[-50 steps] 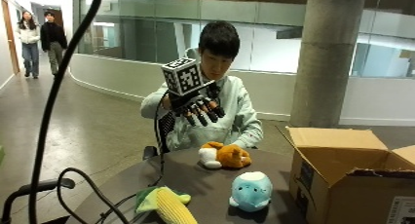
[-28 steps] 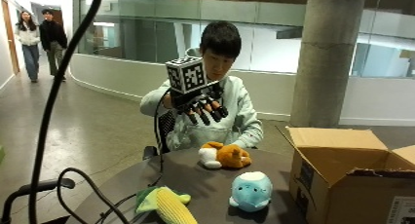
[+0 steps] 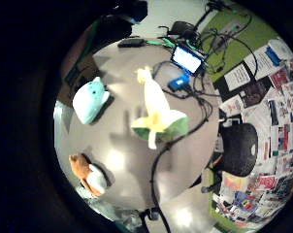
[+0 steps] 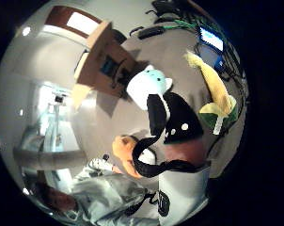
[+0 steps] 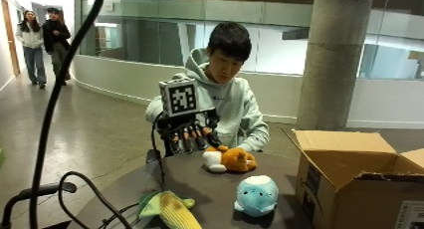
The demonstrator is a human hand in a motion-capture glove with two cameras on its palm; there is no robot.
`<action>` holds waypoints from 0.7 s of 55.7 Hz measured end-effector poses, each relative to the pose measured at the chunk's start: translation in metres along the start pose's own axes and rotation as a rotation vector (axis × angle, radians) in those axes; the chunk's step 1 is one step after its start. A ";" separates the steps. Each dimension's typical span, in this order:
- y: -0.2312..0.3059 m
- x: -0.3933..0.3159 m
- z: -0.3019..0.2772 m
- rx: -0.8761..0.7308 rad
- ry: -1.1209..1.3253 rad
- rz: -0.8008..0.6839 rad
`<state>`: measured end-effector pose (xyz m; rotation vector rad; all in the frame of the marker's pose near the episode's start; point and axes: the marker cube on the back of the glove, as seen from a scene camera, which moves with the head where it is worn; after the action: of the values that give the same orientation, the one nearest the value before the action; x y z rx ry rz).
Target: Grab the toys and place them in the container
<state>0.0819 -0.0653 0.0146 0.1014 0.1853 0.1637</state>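
The black-gloved right hand (image 5: 191,134) hangs above the round grey table (image 5: 205,189) with its fingers (image 5: 197,136) relaxed, pointing down and holding nothing. Just below and beside the fingertips lies the orange-and-white plush animal (image 5: 228,160); farther out sit the pale blue round plush (image 5: 257,195) and the yellow plush corn cob with green husk (image 5: 169,209). Beyond these 3 toys stands the open brown cardboard box (image 5: 344,174). All 3 look soft, light and squashable, so a grasp around the nearest toy's middle should do.
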 end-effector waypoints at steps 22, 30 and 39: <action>-0.025 0.058 0.107 -0.182 0.043 0.483; -0.026 0.061 0.135 -0.129 0.104 0.526; -0.028 0.063 0.146 0.003 0.150 0.502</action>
<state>0.1748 -0.0942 0.1432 0.1376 0.3075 0.6723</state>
